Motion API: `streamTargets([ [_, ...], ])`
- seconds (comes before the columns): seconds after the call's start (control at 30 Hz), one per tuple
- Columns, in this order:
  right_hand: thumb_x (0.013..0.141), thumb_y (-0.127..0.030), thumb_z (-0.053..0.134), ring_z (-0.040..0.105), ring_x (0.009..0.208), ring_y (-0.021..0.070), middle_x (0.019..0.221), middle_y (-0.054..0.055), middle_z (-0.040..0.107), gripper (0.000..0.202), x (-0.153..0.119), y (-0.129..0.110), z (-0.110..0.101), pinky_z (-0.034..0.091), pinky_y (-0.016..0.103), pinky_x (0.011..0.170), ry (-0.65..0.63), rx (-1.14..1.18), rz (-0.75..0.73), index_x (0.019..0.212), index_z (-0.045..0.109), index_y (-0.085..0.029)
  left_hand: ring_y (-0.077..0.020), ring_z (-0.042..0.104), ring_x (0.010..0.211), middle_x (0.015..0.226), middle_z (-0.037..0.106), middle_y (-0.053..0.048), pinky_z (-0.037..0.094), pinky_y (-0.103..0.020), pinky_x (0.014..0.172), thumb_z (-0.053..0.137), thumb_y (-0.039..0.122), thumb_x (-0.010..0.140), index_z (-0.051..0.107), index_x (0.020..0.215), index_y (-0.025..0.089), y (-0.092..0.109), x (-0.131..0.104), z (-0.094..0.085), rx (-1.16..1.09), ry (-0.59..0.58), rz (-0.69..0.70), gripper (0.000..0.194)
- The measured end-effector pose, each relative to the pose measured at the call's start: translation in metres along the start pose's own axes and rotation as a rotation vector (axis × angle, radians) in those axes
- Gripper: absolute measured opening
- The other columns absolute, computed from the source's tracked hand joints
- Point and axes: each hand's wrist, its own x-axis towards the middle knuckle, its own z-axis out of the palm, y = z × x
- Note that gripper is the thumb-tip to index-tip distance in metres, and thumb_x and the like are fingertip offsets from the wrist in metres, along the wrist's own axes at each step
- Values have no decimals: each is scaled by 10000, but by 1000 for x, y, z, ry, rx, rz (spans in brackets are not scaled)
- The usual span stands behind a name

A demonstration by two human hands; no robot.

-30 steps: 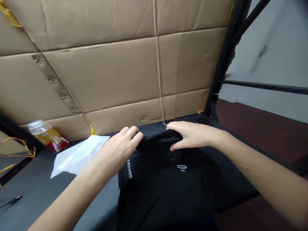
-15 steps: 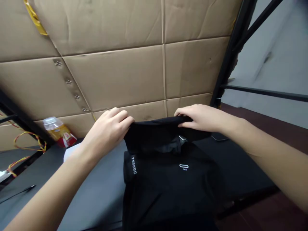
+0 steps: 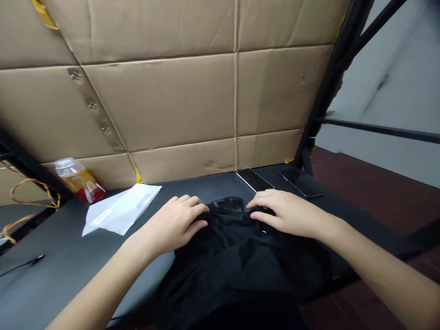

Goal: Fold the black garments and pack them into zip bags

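A black garment [image 3: 237, 261] lies crumpled over the table's front edge, with its gathered top end between my two hands. My left hand [image 3: 184, 220] is at the left side of that end, fingers bent and closed on the cloth. On the right side, my right hand [image 3: 275, 211] has thumb and fingers pinched on the fabric. A small part of a white print shows near my right fingertips. The lower part of the garment falls into dark shadow at the bottom of the view.
White paper or plastic sheets [image 3: 120, 208] lie on the dark table [image 3: 68, 247] at left, near a bottle [image 3: 80, 181]. Behind my right hand are a phone [image 3: 254, 179] and another dark phone [image 3: 301, 182]. A cardboard wall [image 3: 165, 101] stands behind; wires hang at left.
Both hands have come down with the cloth. The raised, folded flap is lowered and the garment is now crumpled, its lettering hidden. The sheets and phones behind are more exposed.
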Motion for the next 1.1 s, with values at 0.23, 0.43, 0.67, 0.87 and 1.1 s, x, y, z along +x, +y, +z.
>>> streamTargets([
  [0.23,1020,-297,664,738,885,239,985,46,769,159,55,-2,18,516,345,774,36,-164,25,907,752,-228,-253,732,1021,1059,782,-28,484,-369,848,585,222,1020,696,1068,252,-47,10,15,-14,-77,-130,125],
  [0.43,1021,-286,670,722,1117,311,1258,116,739,238,63,-2,25,570,448,965,119,-204,73,1235,708,-189,-351,669,1203,1347,700,-132,551,-502,960,559,299,1026,657,1334,220,-36,-16,11,158,150,-238,333],
  [0.67,1033,-507,627,580,1408,315,1572,19,591,461,-54,-6,34,537,495,1112,194,-199,-14,1472,589,-371,-340,665,1312,1527,642,-78,603,-487,1051,666,627,962,508,1556,286,37,-55,44,39,109,175,703],
  [0.87,1078,-321,549,705,1021,274,1146,63,762,262,-84,-2,41,566,431,850,240,-207,24,1304,679,-286,-322,684,1225,1464,672,-92,615,-464,1006,648,234,941,457,1593,263,47,-64,35,43,137,20,679],
  [1.1,1045,-203,522,716,1119,268,1224,28,773,345,-92,1,15,602,449,904,231,-252,-93,1320,692,-327,-271,711,843,1055,782,-63,593,-397,747,604,94,893,533,1550,245,57,-62,-2,173,-15,205,678],
])
